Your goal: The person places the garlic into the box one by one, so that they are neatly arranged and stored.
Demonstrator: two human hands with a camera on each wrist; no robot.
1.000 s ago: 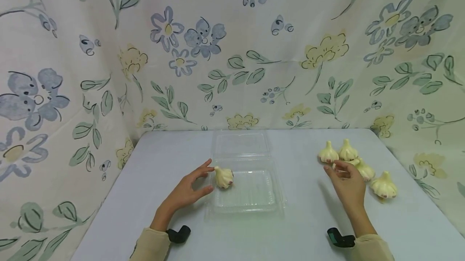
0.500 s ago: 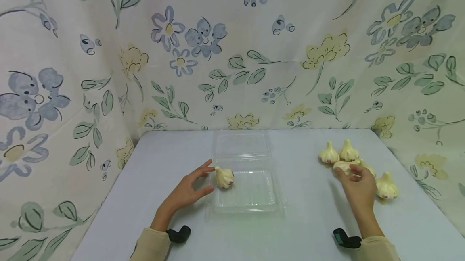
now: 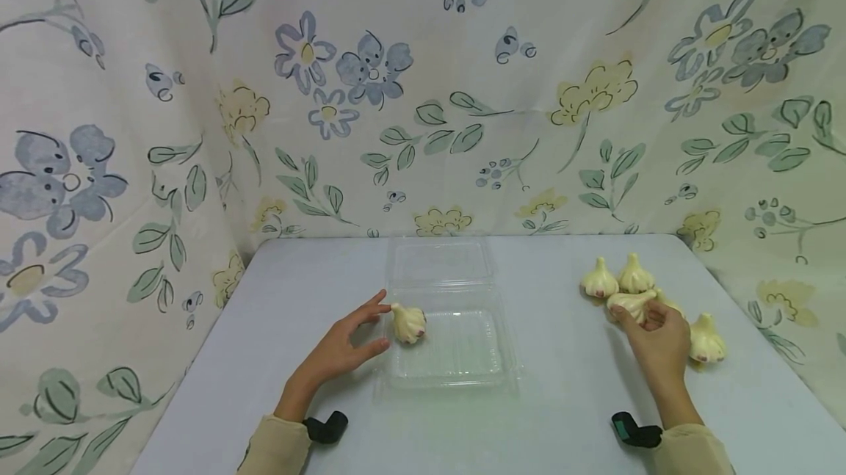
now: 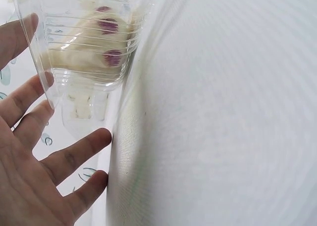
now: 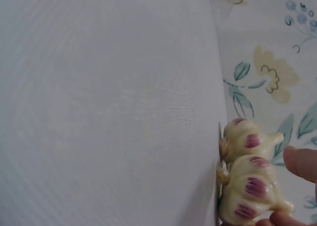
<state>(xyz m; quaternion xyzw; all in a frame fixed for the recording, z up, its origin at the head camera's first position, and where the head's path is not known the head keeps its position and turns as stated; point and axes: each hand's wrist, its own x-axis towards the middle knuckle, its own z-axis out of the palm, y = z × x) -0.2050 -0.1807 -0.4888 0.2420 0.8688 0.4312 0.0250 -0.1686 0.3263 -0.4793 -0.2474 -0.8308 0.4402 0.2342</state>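
My left hand [image 3: 333, 346] has its fingers spread beside a clear plastic clamshell box [image 3: 456, 365]. In the left wrist view, fingertips [image 4: 48, 79] touch the box's rim. A garlic bulb [image 3: 408, 324] lies tilted in the left side of the box, its purple marks [image 4: 110, 26] showing through the ribbed wall. My right hand [image 3: 661, 346] is at a garlic bulb [image 3: 628, 303] lying on its side at the front of a cluster. In the right wrist view, fingertips meet this bulb [image 5: 252, 186] near its neck, while the thumb [image 5: 299, 161] is apart from it.
Two garlic bulbs, one at the left [image 3: 600, 279] and one beside it [image 3: 636, 274], stand behind the right hand. Another bulb [image 3: 707, 340] stands to its right, and one [image 3: 670, 302] is partly hidden. The box's lid [image 3: 439, 262] lies back toward the floral curtain [image 3: 463, 167].
My right hand has shifted to the right across the cluster, uncovering the front bulb and now hiding more of the bulb behind it. The left hand and the bulb in the box stay put.
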